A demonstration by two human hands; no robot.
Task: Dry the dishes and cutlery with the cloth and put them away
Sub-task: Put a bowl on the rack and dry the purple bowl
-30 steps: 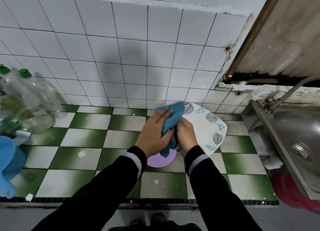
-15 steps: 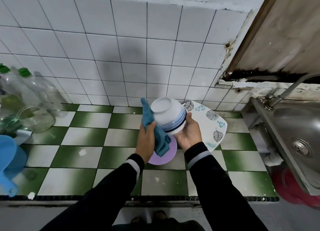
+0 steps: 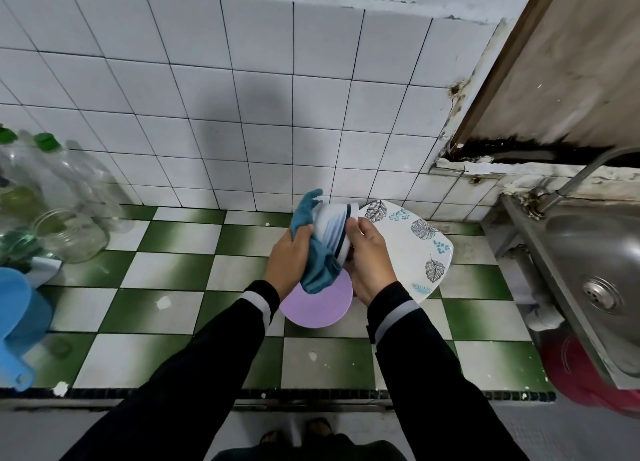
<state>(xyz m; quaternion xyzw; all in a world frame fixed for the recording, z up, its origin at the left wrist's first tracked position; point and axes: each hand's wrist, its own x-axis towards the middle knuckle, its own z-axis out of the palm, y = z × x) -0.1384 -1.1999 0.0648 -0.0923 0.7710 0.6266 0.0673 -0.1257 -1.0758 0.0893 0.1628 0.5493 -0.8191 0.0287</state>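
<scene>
Starting far left with a blue jug (image 3: 17, 322) at the front edge of the counter (image 3: 166, 304). Behind it, clear bottles (image 3: 48, 173) with green caps against the wall (image 3: 242, 114), and a glass jar (image 3: 69, 235) just in front of them. Then a stretch of green-and-white checked tile.

Into the middle now: left hand (image 3: 289, 256) wrapped round the cloth (image 3: 318, 270), with fingers curled and bunching the blue fabric against the bowl (image 3: 334, 232). Fingertips buried in the folds, so no telling exactly how they lie. One end of the cloth poking up above the bowl, the other trailing down below the hand.

Bowl up in the air between both hands: white, blue-striped, dark-banded, tipped on its side. Directly beneath, a purple disc (image 3: 318, 308) flat on the counter.

Right hand (image 3: 370, 259) clamped on the bowl's other side, with the thumb laid across the stripes and the other fingers curled under, out of sight. Black sleeves (image 3: 207, 374) with a pale cuff band on both arms.

Just behind that hand, a white plate (image 3: 415, 246) with leaf prints, lying on the counter near the wall, partly covered by hand and bowl.

Further right, past the counter's end, a steel sink (image 3: 571, 246) with its drain (image 3: 602, 294) and a tap (image 3: 581, 176) reaching in from the back. Below the sink's front, a red tub (image 3: 588, 388), blurred.
</scene>
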